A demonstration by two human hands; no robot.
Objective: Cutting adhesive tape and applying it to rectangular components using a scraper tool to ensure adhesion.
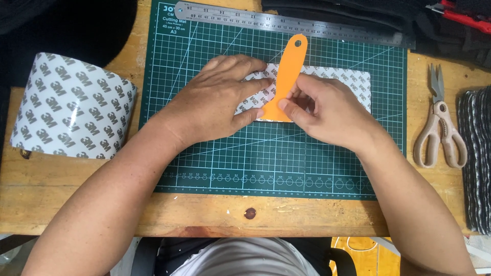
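A white rectangular sheet with a grey printed pattern (348, 82) lies on the green cutting mat (286, 163). My left hand (215, 99) rests flat on the sheet's left part, fingers spread over it. An orange plastic scraper (287, 76) lies across the sheet, handle pointing away from me. My right hand (322, 110) pinches the scraper's wide lower end at the sheet's near edge. The left half of the sheet is hidden under my hands.
A wide roll of the same patterned film (71, 107) lies at the left. A steel ruler (291, 23) runs along the mat's far edge. Beige-handled scissors (439, 128) lie right of the mat, next to a stack of dark fabric pieces (478, 158). Red-handled tool (463, 15) at the far right.
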